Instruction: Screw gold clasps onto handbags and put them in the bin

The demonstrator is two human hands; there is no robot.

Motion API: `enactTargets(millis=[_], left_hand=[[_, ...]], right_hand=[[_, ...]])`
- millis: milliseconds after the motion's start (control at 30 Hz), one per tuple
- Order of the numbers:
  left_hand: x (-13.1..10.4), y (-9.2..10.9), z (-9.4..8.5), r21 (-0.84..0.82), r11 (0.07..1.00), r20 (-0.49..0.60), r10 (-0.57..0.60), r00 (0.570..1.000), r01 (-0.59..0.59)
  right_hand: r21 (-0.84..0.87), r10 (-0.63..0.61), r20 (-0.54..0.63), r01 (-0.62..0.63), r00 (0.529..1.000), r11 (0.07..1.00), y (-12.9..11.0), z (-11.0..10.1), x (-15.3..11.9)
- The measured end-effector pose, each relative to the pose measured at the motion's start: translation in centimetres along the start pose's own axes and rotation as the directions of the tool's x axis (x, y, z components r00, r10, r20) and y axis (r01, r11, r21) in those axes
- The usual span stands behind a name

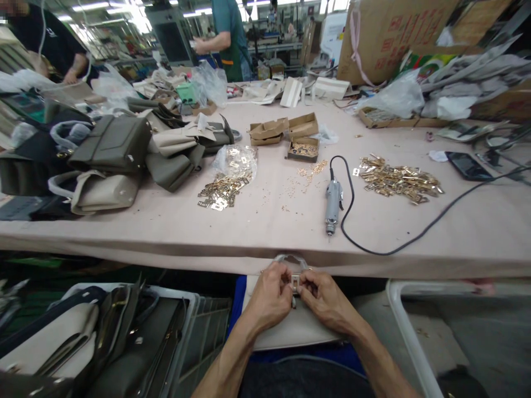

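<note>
A cream handbag (290, 329) lies on the lap below the table edge, its wrapped handle pointing toward the table. Near its top edge is a small metal plate (295, 283) with a rectangular opening. My left hand (274, 293) is closed at the plate's left side, fingers bent and pressed together. From the right, my right hand (326, 296) pinches at the same plate with thumb and fingertips. Beyond both hands, a grey electric screwdriver (333, 204) lies on the table, its black cable curving to the right.
Metal plates are piled on the table (274, 221) at left (224, 190) and right (398, 179). Small boxes (304, 148) stand mid-table; handbags (112, 143) are heaped left. White bins (193, 315) (400, 320) flank the lap. Two people work beyond the table.
</note>
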State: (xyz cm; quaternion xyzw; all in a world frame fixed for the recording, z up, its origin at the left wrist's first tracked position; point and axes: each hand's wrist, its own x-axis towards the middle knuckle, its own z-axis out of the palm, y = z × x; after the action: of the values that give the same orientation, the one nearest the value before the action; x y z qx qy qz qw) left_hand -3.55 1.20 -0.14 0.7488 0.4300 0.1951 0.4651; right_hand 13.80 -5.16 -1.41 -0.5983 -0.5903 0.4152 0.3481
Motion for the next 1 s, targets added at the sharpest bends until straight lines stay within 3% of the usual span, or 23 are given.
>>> enactTargets(millis=[233,400,700,1000], left_hand=[[-0.4,0.3,0.3,0.047,0.994,-0.028,0.102,0.994,-0.101],[-0.2,0.2,0.5,0.038,0.989,-0.026,0.143,0.989,-0.142],[0.3,-0.5,1.1,-0.132,0.990,-0.040,0.047,0.998,-0.052],[0.7,-0.8,1.5,-0.259,0.966,-0.047,-0.013,0.999,0.000]], right_hand=[[-0.033,-0.051,-0.077,0.049,0.996,0.998,0.3,0.2,0.1],[-0.015,-0.062,-0.066,0.061,0.996,0.998,-0.3,-0.1,0.1],[-0.140,-0.116,-0.107,0.101,0.987,0.985,0.8,0.8,0.3],[-0.105,-0.083,-0.142,0.069,0.986,0.992,0.6,1.0,0.3]])
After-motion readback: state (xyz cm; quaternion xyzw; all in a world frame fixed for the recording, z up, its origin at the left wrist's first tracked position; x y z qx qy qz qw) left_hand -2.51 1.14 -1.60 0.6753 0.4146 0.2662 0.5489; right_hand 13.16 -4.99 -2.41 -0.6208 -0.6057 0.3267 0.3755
